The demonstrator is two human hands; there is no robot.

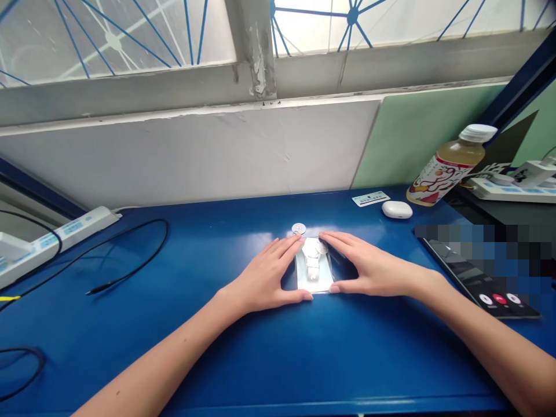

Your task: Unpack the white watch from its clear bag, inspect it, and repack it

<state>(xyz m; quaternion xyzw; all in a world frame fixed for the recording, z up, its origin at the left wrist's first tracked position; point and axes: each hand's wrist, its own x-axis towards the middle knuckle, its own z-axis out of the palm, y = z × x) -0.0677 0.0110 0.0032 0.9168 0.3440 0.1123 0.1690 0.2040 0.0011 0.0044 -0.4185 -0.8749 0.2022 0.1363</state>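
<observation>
Near the middle of the shiny blue tabletop [369,359], a bit closer to the back edge than the front edge, lies a small flat packet of clear plastic with a pale inside [306,284]. A white plastic thing with a wide head and a thin tail [313,267] shows on it; I cannot tell if it is in the packet or on top. Just past the packet's back end is a small round white piece [298,229].

The left hand [264,278] and the right hand [377,269] are spread wide, one at each side, with fingers by the back corners and thumbs by the front ones. Neither hand grips it.

As far as I can judge, laying the packet flat is done. It is not picked up, and the round piece is outside it; what else is left, I cannot tell.

The packet's long way runs from back edge to front edge. The white thing's head points back, its tail to the front.
</observation>
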